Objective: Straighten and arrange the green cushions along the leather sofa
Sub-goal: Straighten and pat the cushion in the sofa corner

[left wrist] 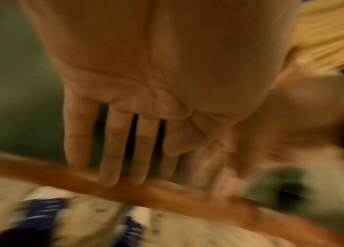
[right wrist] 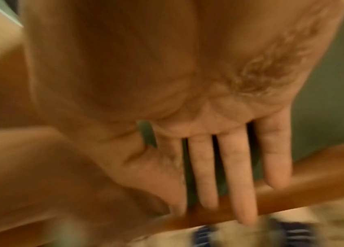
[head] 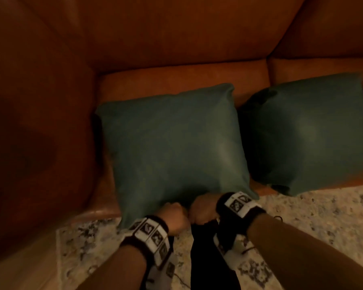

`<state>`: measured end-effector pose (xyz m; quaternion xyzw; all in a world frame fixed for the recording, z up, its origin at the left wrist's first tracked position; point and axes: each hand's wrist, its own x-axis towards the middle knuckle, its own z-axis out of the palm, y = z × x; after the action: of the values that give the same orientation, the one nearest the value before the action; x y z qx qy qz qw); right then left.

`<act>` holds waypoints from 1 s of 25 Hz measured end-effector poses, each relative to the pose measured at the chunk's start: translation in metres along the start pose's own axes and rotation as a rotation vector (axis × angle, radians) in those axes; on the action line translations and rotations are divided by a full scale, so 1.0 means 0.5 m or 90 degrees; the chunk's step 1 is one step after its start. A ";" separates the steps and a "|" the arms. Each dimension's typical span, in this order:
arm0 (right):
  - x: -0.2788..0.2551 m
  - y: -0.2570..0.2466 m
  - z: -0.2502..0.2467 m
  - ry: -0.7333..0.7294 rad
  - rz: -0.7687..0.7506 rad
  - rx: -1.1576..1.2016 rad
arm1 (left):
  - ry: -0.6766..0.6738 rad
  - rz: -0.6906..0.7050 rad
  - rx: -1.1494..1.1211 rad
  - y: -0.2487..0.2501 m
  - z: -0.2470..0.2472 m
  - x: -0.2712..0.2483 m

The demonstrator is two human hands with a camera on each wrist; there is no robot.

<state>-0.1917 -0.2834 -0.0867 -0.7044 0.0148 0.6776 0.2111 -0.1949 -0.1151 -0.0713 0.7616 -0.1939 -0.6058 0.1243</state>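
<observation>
Two green cushions lie flat on the brown leather sofa seat (head: 176, 80). The left cushion (head: 172, 143) sits by the sofa arm, and its near edge overhangs the seat front. The right cushion (head: 306, 132) lies beside it, touching it. My left hand (head: 174, 216) and right hand (head: 203, 210) meet at the left cushion's near edge, and their fingertips are hidden there. In the left wrist view my fingers (left wrist: 111, 150) lie straight against the green cushion (left wrist: 14, 83) above the sofa's front edge (left wrist: 166, 192). The right wrist view shows straight fingers (right wrist: 236, 175) on the cushion (right wrist: 325, 108) too.
The sofa arm (head: 40, 122) walls in the left side, and the backrest (head: 176, 28) rises behind the cushions. A speckled rug (head: 312, 227) covers the floor in front. My dark trouser leg (head: 210, 258) stands close to the seat front.
</observation>
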 end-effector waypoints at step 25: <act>-0.082 -0.033 -0.239 0.030 -0.342 1.150 | 0.261 0.223 -1.424 0.000 -0.165 0.022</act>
<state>-0.0765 -0.3171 -0.0434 -0.2674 0.3762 0.3234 0.8260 -0.1128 -0.1239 -0.0613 0.2718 0.3728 -0.2779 0.8425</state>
